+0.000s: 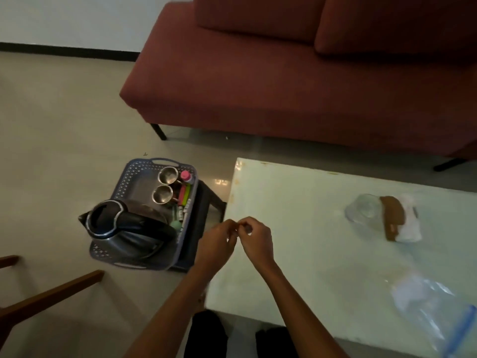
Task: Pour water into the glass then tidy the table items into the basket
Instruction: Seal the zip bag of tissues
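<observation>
- Two hands meet just over the left edge of the desk (309, 254), near its front left corner: the left hand (216, 244) and the right hand (256, 240) touch at the fingertips, with fingers curled in. They seem to pinch something very small between them, but I cannot tell what it is, or if anything is there at all.
- Beside the desk on the left, the grey-blue plastic basket (129, 177) rests on a low dark stool (198, 228), so things can go from the desk straight down into it.
- Already in the basket are the black electric kettle (124, 226), lying at the near end, two steel cups (165, 184) standing upright side by side, a bottle with a pink cap (186, 176) and some markers (184, 200) along the right wall.
- I see no glass with water; probably the pouring is finished and the tidying is nearly done.
- Still on the desk, toward the right edge, lies a brown flat object on a white cloth (410, 223) with a clear bag (364, 208) next to it, and at the front right corner a zip bag (433, 313) with a blue seal.
- The desk has a pale, glossy top with some rust-colored stains along the far left corner.
- The room is dim, with a light tiled floor (64, 125), a dark red sofa (258, 73) behind the desk, and a wooden chair (46, 298) at the left.
</observation>
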`<state>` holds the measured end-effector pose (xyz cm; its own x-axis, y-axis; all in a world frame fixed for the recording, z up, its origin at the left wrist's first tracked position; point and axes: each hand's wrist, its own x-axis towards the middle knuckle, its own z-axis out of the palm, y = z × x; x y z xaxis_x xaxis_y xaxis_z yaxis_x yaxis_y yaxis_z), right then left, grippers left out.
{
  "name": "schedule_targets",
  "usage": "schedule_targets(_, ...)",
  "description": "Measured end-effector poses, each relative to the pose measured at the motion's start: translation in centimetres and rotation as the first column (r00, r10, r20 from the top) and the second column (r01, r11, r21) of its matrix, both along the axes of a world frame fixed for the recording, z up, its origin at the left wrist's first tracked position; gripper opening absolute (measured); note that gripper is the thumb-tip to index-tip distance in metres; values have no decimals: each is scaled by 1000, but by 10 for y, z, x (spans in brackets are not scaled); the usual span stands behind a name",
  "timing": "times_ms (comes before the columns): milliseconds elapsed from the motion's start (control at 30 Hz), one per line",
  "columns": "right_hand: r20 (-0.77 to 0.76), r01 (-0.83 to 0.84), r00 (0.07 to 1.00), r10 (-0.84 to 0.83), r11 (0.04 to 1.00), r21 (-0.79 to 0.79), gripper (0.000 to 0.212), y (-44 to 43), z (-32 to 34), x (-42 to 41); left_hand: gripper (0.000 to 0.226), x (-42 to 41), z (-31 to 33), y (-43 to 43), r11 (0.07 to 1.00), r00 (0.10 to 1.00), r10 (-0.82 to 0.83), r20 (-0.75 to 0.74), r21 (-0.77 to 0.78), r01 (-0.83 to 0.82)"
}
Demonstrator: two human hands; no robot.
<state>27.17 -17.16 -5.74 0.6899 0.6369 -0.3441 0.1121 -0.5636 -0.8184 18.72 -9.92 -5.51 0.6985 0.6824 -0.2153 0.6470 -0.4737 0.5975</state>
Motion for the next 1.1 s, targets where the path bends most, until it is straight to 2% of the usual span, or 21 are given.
schedule_targets(233,-35,-81,996,76,985,-153,15,-126,38,39,14,37,26,-118,943,994,95,-57,-313,-108)
schedule_targets(367,-49,-52,998,44,980,-193,18,-163,53,48,18,51,45,-151,918,993,67,-94,-384,-99)
schedule_targets(567,-92,98,988,-120,972,-215,18,-196,61,53,12,76,59,-174,903,989,-91,-114,-429,34)
schedule_targets(700,-137,174,969,-205,962,-209,16,-224,56,73,13,102,57,-200,872,981,-139,-137,-487,56)
schedule_targets(800,-275,299,898,-343,935,-188,16,-257,48,93,20,121,51,-227,841,967,-183,-175,-538,61)
schedule_targets(900,-361,436,784,-506,861,-261,13,-299,25,123,26,146,46,-255,811,953,-228,-199,-580,73)
schedule_targets(1000,-339,490,708,-620,776,-396,9,-349,-13,158,26,176,39,-281,795,951,-232,-205,-604,64)
schedule_targets(1100,-306,439,721,-621,752,-492,10,-400,-52,187,26,204,27,-305,784,947,-225,-229,-620,36)
